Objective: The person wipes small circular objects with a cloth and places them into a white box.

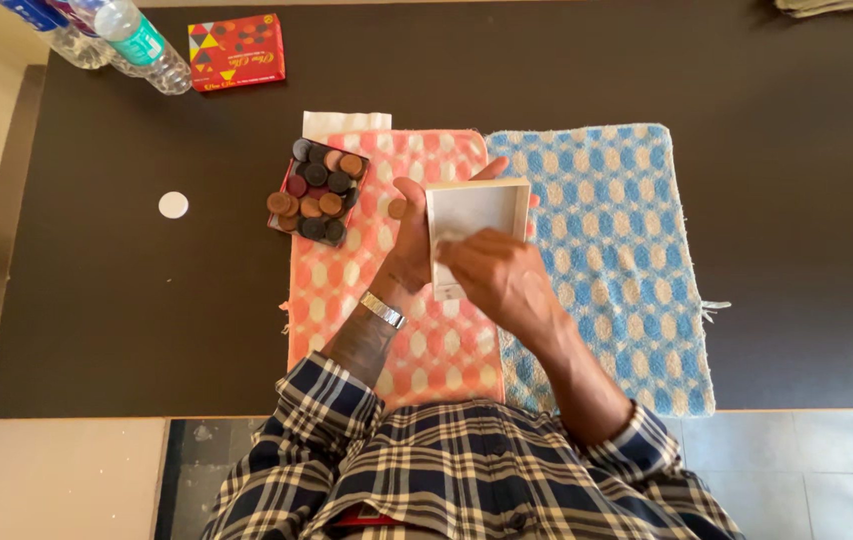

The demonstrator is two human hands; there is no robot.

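Cardboard, by the look of it, thin and pale: a small open white box [477, 215] held up over the seam where the pink patterned towel [347, 290] meets the blue patterned towel [627, 260], both spread flat on the dark table [127, 300]; the left hand [409, 240], a metal watch [384, 310] on its wrist, cups the box from the left side and underneath, thumb up along the left wall; the right hand [502, 275] lies over the box's near edge, fingers curled onto the rim or just inside it, though I cannot tell whether they pinch anything small; so both hands are closed on the one box, close together and not apart; I would judge it very light, stiff enough along its folded walls but easily dented in the middle of a panel, dry and not slippery, so the corners and rims are the sound places to take it, as the hands do now; to the left on the pink towel, near the left hand but not touching it, sits a shallow tray [319, 190] heaped with round discs, brown and black, and one brown disc [398, 208] shows just beside the left hand's fingers; those discs look hard, smooth and apt to slide or roll; farther off lie a white disc [174, 204] alone on the table, a red box [237, 50] and clear plastic bottles [137, 40] at the far left corner.
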